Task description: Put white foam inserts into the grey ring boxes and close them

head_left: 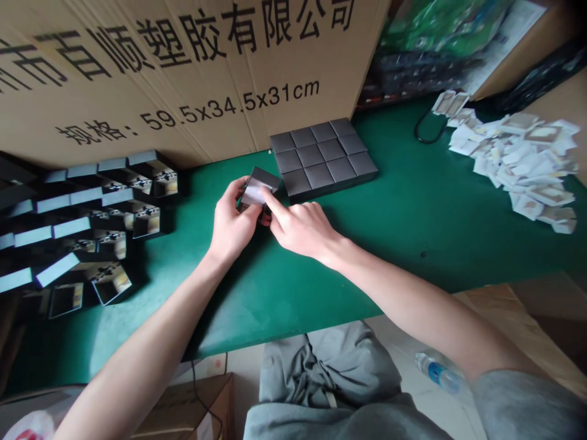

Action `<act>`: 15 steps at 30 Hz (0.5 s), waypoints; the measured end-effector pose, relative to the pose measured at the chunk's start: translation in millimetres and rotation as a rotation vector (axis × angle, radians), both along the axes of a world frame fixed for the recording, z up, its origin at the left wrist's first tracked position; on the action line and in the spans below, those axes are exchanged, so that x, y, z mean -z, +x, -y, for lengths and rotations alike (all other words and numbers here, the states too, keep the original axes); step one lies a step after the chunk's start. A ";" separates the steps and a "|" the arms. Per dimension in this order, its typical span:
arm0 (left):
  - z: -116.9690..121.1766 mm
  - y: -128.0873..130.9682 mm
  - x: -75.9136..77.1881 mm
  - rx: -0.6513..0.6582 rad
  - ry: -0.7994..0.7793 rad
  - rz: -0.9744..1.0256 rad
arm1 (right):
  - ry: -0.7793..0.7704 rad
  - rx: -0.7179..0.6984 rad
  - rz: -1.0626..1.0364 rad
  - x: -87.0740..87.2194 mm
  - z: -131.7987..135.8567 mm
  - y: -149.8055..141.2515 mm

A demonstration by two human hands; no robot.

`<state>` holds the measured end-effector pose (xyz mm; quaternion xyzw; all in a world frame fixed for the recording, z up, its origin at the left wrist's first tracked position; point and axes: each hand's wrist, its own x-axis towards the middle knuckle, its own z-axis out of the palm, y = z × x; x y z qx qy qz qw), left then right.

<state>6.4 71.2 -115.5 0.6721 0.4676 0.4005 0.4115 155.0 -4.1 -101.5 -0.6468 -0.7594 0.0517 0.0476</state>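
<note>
My left hand point(233, 221) is closed around a small black hinged box point(258, 176), raised a little over the green table. The box stands with its lid up, and a pale panel point(255, 192) shows on the lid's inner side. On that panel rests the outstretched index finger of my right hand point(300, 226). The other right fingers are curled, and the thumb is at the lower edge of the box. My fingers partly hide the box's lower half. Just beyond it lies a block of closed dark boxes point(321, 153) set in rows.
Rows of open black boxes point(107, 232) with pale lid linings stand at the left. A large cardboard carton point(192, 122) borders the back of the green table point(367, 244). White paper-like pieces point(518, 159) lie heaped at the right, near a black cord loop point(428, 137).
</note>
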 end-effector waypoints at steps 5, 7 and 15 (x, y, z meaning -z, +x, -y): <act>-0.2 -1.6 3.7 -0.019 0.031 -0.043 | 0.017 0.013 -0.011 -1.6 1.6 -3.1; -0.4 -2.4 6.7 -0.023 0.059 -0.066 | 0.020 0.021 -0.020 -2.7 2.5 -4.0; 3.9 0.1 5.1 -0.044 0.113 -0.073 | 0.034 0.055 -0.039 -1.4 4.2 -5.6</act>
